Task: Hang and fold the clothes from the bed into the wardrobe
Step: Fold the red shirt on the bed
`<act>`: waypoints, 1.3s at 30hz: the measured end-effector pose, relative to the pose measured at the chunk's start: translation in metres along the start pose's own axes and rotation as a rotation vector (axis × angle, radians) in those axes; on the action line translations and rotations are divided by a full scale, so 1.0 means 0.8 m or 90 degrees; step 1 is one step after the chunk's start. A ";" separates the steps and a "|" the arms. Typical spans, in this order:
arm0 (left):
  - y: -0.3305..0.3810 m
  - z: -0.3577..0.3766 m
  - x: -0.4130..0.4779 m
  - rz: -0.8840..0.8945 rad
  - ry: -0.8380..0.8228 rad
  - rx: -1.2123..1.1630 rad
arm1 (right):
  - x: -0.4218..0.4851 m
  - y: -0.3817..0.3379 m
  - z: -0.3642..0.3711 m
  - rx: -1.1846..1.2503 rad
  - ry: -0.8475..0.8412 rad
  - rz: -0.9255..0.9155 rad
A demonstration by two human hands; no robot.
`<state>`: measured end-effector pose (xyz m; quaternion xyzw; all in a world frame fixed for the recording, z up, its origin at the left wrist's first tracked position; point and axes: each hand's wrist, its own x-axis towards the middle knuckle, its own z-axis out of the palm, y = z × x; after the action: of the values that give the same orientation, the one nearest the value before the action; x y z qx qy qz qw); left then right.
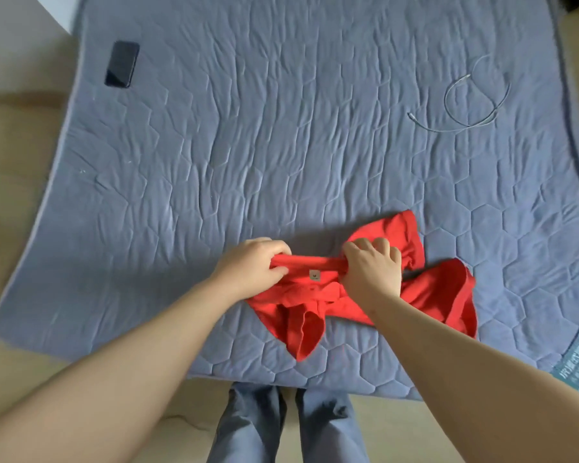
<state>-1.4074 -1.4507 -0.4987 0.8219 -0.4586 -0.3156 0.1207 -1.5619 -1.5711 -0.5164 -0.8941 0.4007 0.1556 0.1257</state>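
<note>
A red shirt (365, 295) lies bunched on the near part of the grey quilted bed (281, 145). The left hand (251, 269) and the right hand (371, 269) each grip its collar edge with curled fingers, with the small neck label (315, 275) between them. A phone (122, 64) and a cable (472, 105) lie well apart.

The person has bare forearms (141, 345) and wears loose slate-blue trousers (254, 426) with soft creases.

Dark phone (122, 64), white cable (446, 97), well apart.
</note>
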 end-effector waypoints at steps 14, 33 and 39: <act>0.044 -0.197 -0.067 -0.111 0.267 0.105 | -0.068 -0.057 -0.198 0.165 0.144 0.054; 0.117 -0.392 -0.144 -0.197 0.296 -0.631 | -0.123 -0.097 -0.413 0.712 0.366 0.119; 0.115 -0.403 -0.167 -0.093 0.217 -0.710 | -0.138 -0.101 -0.422 0.838 0.388 0.106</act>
<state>-1.3175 -1.4199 -0.1510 0.7026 -0.1397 -0.3802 0.5851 -1.5103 -1.5623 -0.1558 -0.6033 0.4952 -0.3645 0.5079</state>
